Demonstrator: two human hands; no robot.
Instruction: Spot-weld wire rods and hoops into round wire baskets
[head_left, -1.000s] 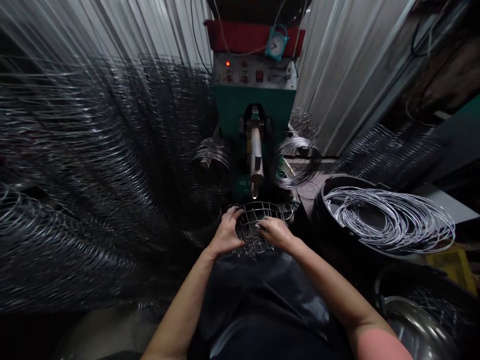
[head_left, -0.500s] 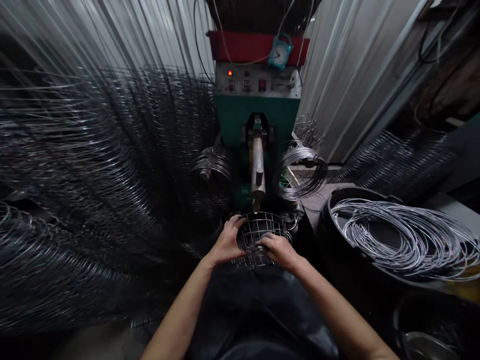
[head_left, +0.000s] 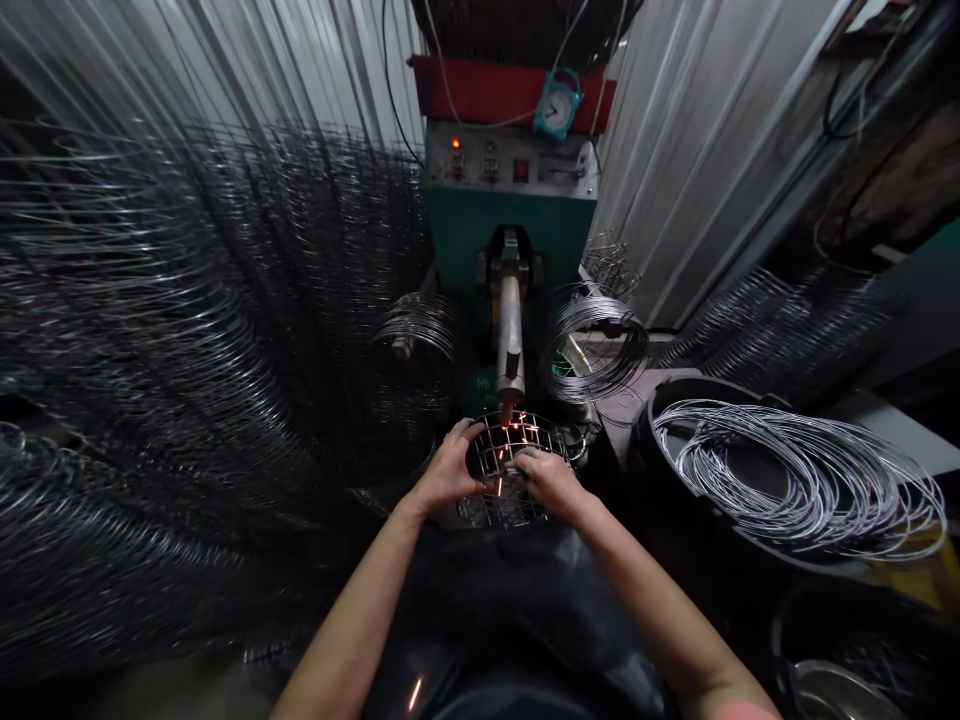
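Note:
A round wire basket [head_left: 504,470] rests in front of me under the metal arm of a green welding machine [head_left: 508,235]. My left hand [head_left: 448,468] grips its left rim, fingers curled over the wire. On the right side, my right hand [head_left: 549,480] is closed on the basket's wires. The electrode tip [head_left: 508,398] touches the far rim, and orange sparks fly across the basket.
Large stacks of finished wire frames [head_left: 187,330] fill the left side. A black tub [head_left: 720,520] at the right holds loose wire rings [head_left: 795,470]. Wire coils [head_left: 604,340] hang beside the machine. A small clock [head_left: 556,102] sits on top.
Sparks have appeared at the electrode tip on the basket's far rim. Both hands keep their hold, with the basket shifted slightly.

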